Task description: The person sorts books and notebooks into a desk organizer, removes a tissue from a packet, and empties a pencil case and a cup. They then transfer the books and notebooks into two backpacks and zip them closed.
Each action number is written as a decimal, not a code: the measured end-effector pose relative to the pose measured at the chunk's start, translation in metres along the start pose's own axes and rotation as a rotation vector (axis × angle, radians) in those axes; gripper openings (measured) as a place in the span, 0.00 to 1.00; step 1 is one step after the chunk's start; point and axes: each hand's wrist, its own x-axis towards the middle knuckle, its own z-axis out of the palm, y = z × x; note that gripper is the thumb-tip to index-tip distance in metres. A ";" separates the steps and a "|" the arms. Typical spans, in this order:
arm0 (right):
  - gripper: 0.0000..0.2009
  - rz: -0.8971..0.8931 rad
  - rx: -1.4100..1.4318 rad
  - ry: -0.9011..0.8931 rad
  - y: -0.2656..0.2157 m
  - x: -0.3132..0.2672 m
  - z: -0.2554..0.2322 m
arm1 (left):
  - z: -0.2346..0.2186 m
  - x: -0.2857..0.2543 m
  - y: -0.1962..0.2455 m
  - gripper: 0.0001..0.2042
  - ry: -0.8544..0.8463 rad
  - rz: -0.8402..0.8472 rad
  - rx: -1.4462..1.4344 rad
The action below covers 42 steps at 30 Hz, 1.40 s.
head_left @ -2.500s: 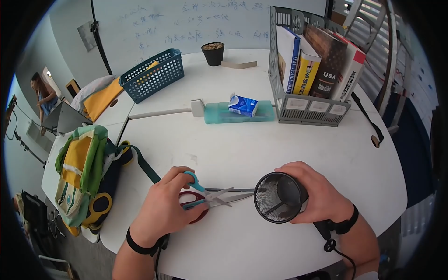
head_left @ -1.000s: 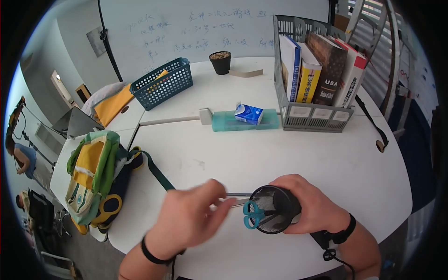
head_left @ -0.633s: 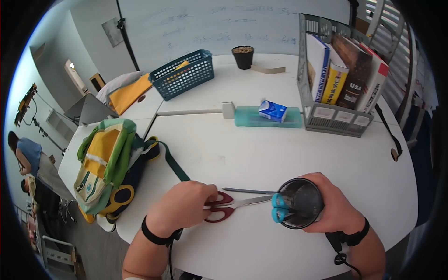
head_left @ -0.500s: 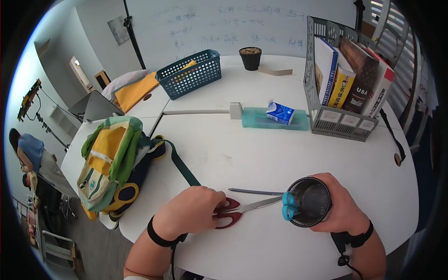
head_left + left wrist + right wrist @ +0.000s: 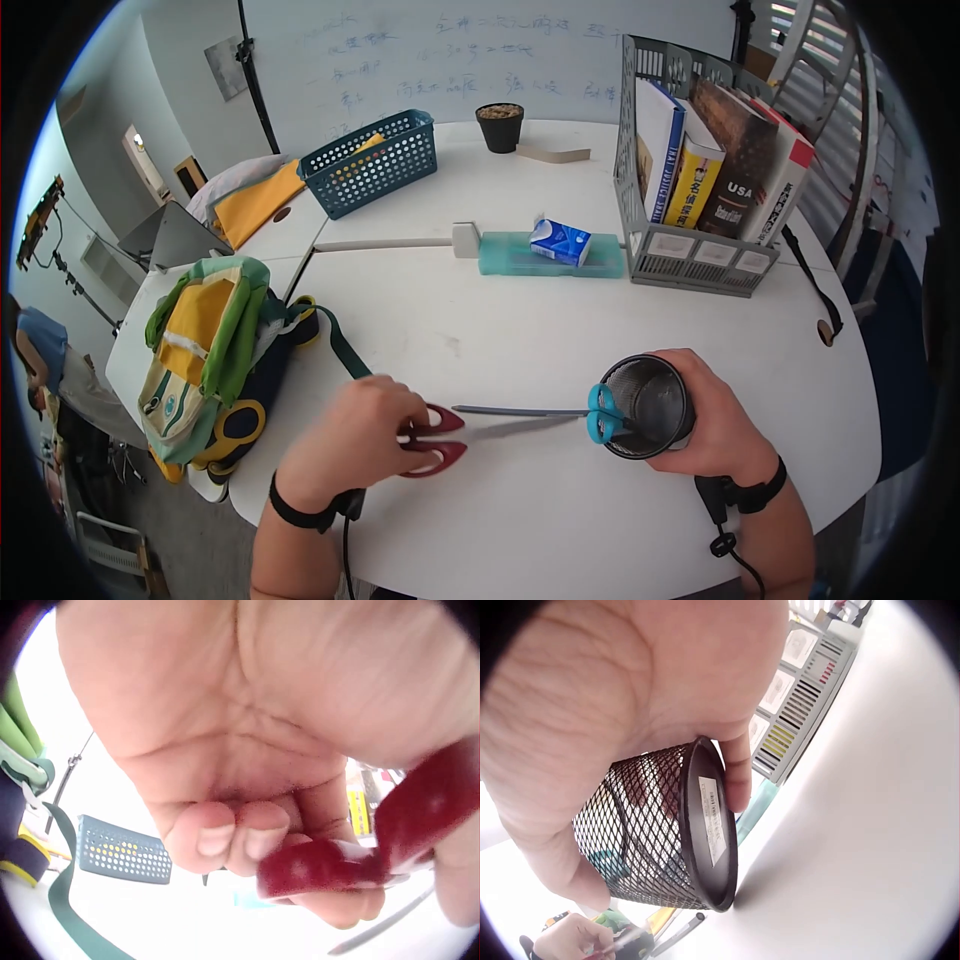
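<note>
My left hand (image 5: 350, 440) pinches a pair of red-handled scissors (image 5: 315, 870) by the handle loops, its blurred blades aimed rightward at the cup. Around a black mesh pen cup (image 5: 640, 378) curl the fingers of my right hand (image 5: 722, 425); the cup is tilted, mouth to the left and up towards me. Teal-handled scissors (image 5: 603, 412) stand in the cup, handles over its rim and blades inside. A thin grey pen (image 5: 510, 410) lies on the table between the hands, its right end near the cup. The right wrist view shows the cup's labelled base (image 5: 714, 825).
A green and yellow backpack (image 5: 205, 350) lies at the left, its strap reaching towards my left hand. Behind are a teal case (image 5: 500, 255) with a blue packet (image 5: 560, 242), a grey book rack (image 5: 700, 265), a blue basket (image 5: 375, 170) and a plant pot (image 5: 500, 130).
The teal-handled scissors have gone from my left hand into the cup. My left hand keeps the red-handled scissors and has drawn slightly back left. The right hand still grips the cup.
</note>
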 end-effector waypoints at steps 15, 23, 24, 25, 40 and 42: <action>0.46 -0.035 -0.087 0.000 -0.006 0.000 0.000 | 0.003 0.003 -0.001 0.35 0.523 0.114 0.127; 0.46 -0.037 -0.101 -0.009 -0.009 0.000 0.000 | 0.002 -0.001 -0.008 0.26 0.524 0.106 0.120; 0.46 -0.038 -0.102 -0.008 -0.009 0.001 0.000 | 0.003 -0.002 -0.007 0.24 0.545 0.099 0.102; 0.46 -0.040 -0.108 -0.006 -0.010 0.000 0.000 | 0.003 -0.003 -0.006 0.21 0.565 0.092 0.085; 0.44 -0.052 -0.153 0.001 -0.016 0.000 0.003 | -0.001 -0.005 -0.003 0.22 0.569 0.160 0.026; 0.44 -0.057 -0.170 0.005 -0.018 0.001 0.003 | -0.003 -0.010 0.010 0.18 0.583 0.200 0.004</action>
